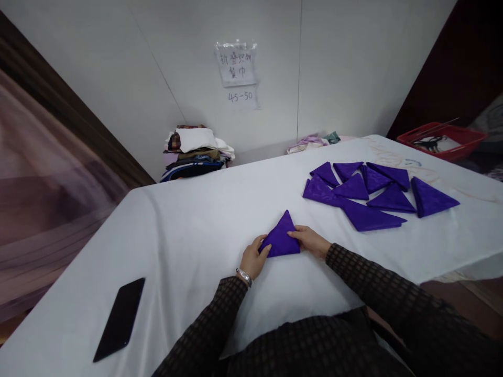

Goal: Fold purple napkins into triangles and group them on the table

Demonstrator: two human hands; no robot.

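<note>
A purple napkin (282,236) folded into a triangle lies on the white tablecloth (188,230) just ahead of me. My left hand (253,257) pinches its lower left corner, fingers closed on the cloth. My right hand (310,240) presses on its right edge, with fingers curled over the fabric. Several more purple folded triangles (371,191) lie spread out to the right, farther back on the table.
A black phone (120,318) lies near the table's front left edge. A stack of folded fabrics (194,152) stands by the back wall, with more cloths (310,141) to its right. A red basket (442,139) sits at the far right. Paper notes (238,73) hang on the wall.
</note>
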